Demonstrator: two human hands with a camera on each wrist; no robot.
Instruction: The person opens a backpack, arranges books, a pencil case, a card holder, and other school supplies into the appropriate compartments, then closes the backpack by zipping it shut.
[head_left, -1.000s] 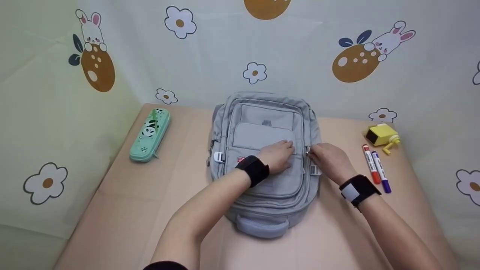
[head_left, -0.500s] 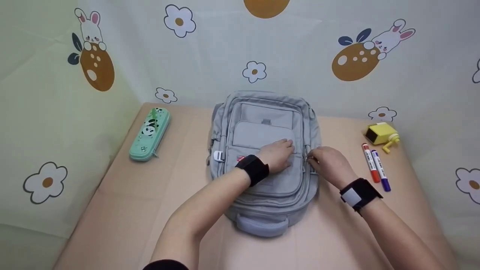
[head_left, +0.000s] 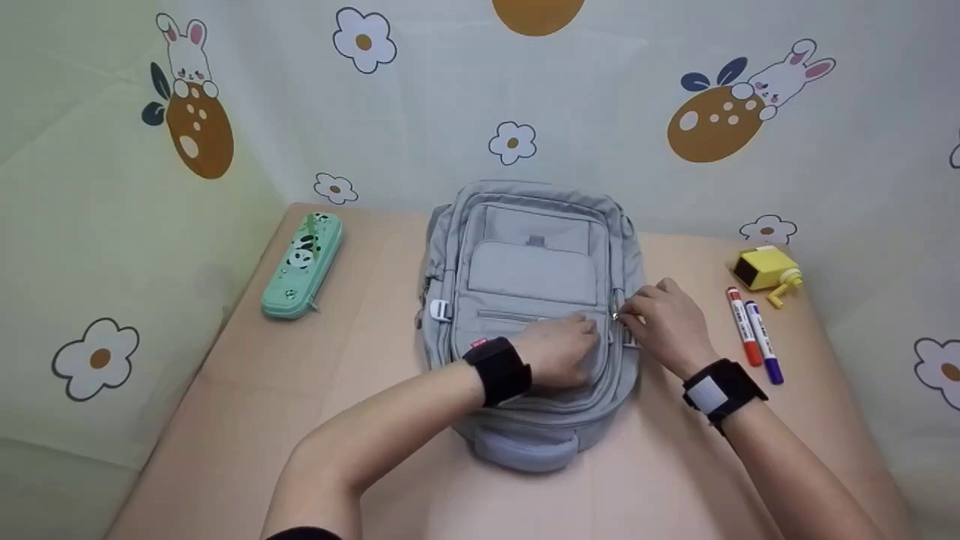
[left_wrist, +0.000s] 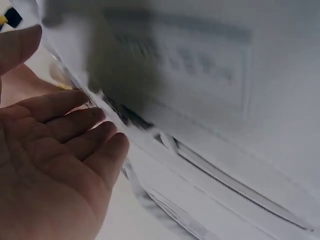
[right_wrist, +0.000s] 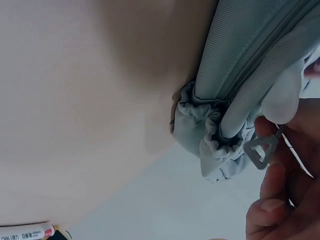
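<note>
A grey backpack (head_left: 529, 270) lies front side up on the table, its padded top handle (head_left: 529, 450) toward the person. The left hand (head_left: 559, 351) is on its lower front panel; in the left wrist view its fingers (left_wrist: 80, 125) are nearly straight, with nothing gripped. At the bag's right side, the right hand (head_left: 666, 322) pinches a zipper pull (head_left: 616, 317). The right wrist view shows a grey triangular zipper pull (right_wrist: 261, 151) by the thumb and fingertips, close to the gathered side pocket (right_wrist: 220, 145).
A mint-green pencil case (head_left: 304, 266) with pandas lies at the left. To the right are a yellow crank pencil sharpener (head_left: 765, 268), a red marker (head_left: 742, 326) and a blue marker (head_left: 763, 341). A printed curtain (head_left: 420, 112) hangs behind the table (head_left: 360, 330).
My left hand has slid down the front panel toward the handle, uncovering a zipped pocket line. My right hand has moved slightly down the bag's right side along the zipper.
</note>
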